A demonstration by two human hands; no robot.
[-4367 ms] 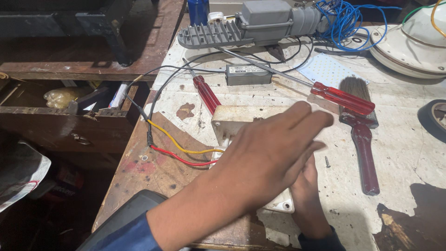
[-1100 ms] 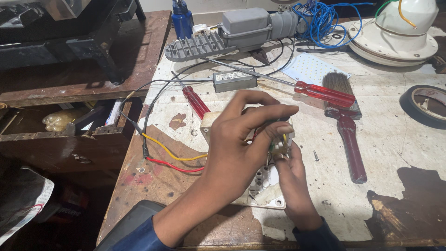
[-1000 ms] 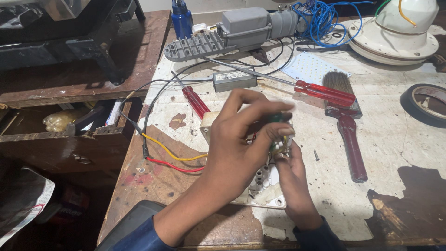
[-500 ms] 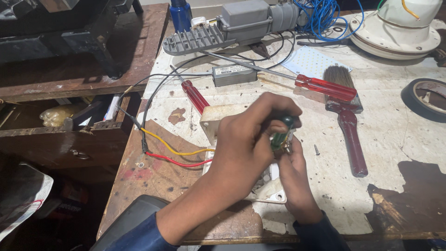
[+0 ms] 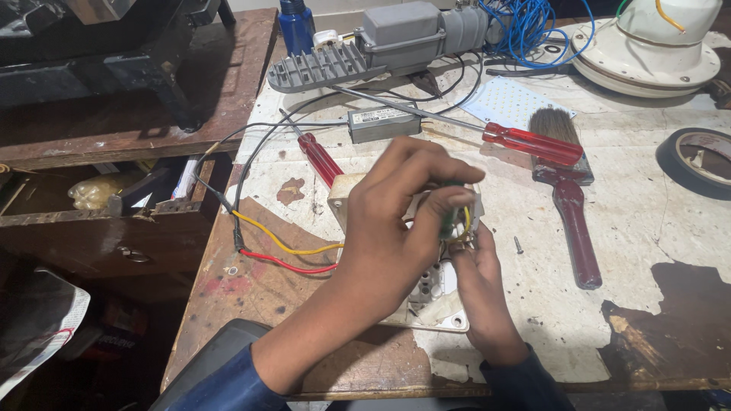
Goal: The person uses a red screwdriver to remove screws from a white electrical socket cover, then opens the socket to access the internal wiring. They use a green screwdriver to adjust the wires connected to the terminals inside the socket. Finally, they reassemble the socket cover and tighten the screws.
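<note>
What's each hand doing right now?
Left hand: closed, pinching a small green part over the white electrical box.
Right hand: fingers curled on the box's wiring.

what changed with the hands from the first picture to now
The left hand, which lay flat and open over the white box, has curled and now pinches a small green-tipped part above it. The right hand came up under that part. The screwdrivers and brush lie as before.
</note>
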